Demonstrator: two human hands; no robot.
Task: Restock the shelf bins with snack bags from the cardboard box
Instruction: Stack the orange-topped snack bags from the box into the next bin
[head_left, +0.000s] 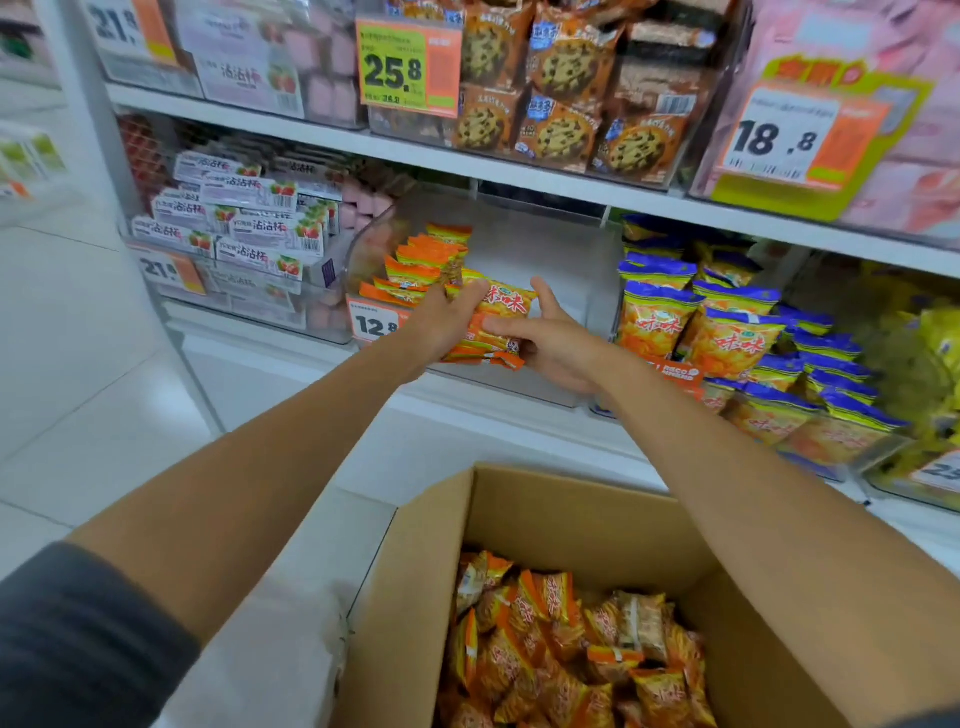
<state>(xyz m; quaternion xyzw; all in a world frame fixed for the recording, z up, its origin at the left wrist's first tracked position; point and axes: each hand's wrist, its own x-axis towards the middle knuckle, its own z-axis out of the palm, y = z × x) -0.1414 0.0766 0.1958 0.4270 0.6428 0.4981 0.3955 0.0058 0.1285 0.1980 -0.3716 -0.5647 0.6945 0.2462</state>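
Loading: left hand and right hand share a closed grip on stacked snack bags at the clear bin front edge. Next, probably, standing them beside the row inside.

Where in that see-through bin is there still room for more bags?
The clear plastic bin is bare across its middle, right and back, between the row of orange snack bags at its left and its right wall. Both neighbours are crowded: white strawberry-print boxes to the left, blue-topped orange bags to the right.
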